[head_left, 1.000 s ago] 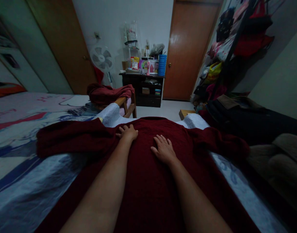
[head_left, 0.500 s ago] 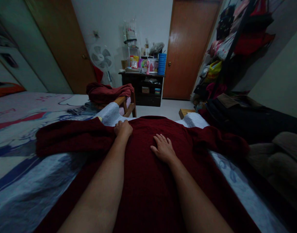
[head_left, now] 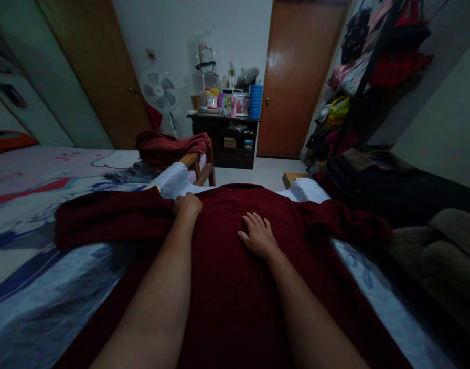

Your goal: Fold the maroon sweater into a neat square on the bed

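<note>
A dark red long-sleeved sweater (head_left: 227, 266) lies spread on the bed, its neckline at the far end and its sleeves out to both sides. At the left shoulder, where the sleeve begins, my left hand (head_left: 188, 205) has its fingers curled and closed on the fabric; the fingertips are partly hidden. My right hand (head_left: 259, 234) rests flat on the middle of the sweater's upper part, fingers spread. The left sleeve (head_left: 112, 218) stretches over the bedding, and the right sleeve (head_left: 346, 218) is bunched into folds.
Light blue patterned bedding (head_left: 358, 266) shows beneath the sweater. A reddish cloth (head_left: 169, 146) hangs over a wooden bed rail at the far left. Dark clothes (head_left: 407, 187) are piled at the right. Beyond stand a fan (head_left: 160, 89), a black shelf (head_left: 223, 138) and a door (head_left: 296, 77).
My left hand has slid slightly left along the sweater's shoulder towards the sleeve. My right hand has stayed in place.
</note>
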